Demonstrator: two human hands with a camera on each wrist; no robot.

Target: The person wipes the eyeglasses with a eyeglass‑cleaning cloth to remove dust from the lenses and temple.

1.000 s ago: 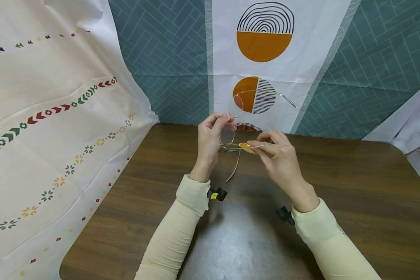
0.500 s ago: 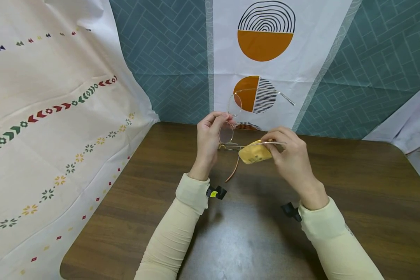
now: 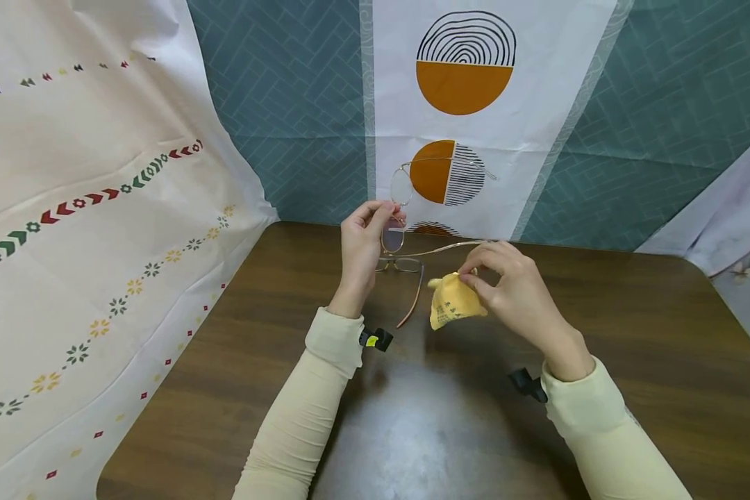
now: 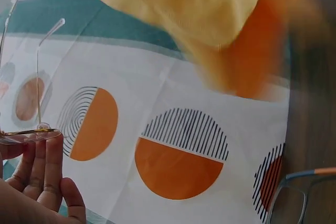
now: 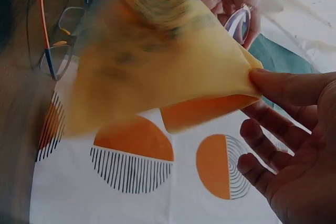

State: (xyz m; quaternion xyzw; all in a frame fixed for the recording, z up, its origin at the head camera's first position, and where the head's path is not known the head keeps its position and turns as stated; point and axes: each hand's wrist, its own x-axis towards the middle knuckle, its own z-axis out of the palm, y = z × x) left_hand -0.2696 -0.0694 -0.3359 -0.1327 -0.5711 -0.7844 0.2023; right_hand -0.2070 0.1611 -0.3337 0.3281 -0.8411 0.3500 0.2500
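Observation:
My left hand [image 3: 361, 246] holds a pair of thin metal-rimmed eyeglasses [image 3: 393, 237] by the frame near the bridge, raised above the table with both temples unfolded. In the left wrist view the same eyeglasses [image 4: 29, 131] rest against the fingertips. My right hand [image 3: 511, 288] pinches a yellow cloth [image 3: 455, 303] by its upper edge between thumb and forefinger. Printed with dark lettering, the cloth [image 5: 184, 66] hangs down, blurred in both wrist views. One temple of the eyeglasses reaches to the right fingers in the head view; whether they touch, I cannot tell.
A second pair of glasses [image 3: 416, 298], with orange-and-blue temples in the right wrist view, lies on the brown wooden table [image 3: 275, 347] beyond the hands. Patterned fabric [image 3: 281, 139] hangs behind the table, and a cream printed cloth [image 3: 131, 208] drapes at the left.
The yellow cloth, earlier bunched at the lower temple, has opened out and now hangs below the right hand, apart from the lenses. The right hand has shifted slightly right; the eyeglasses have turned a little.

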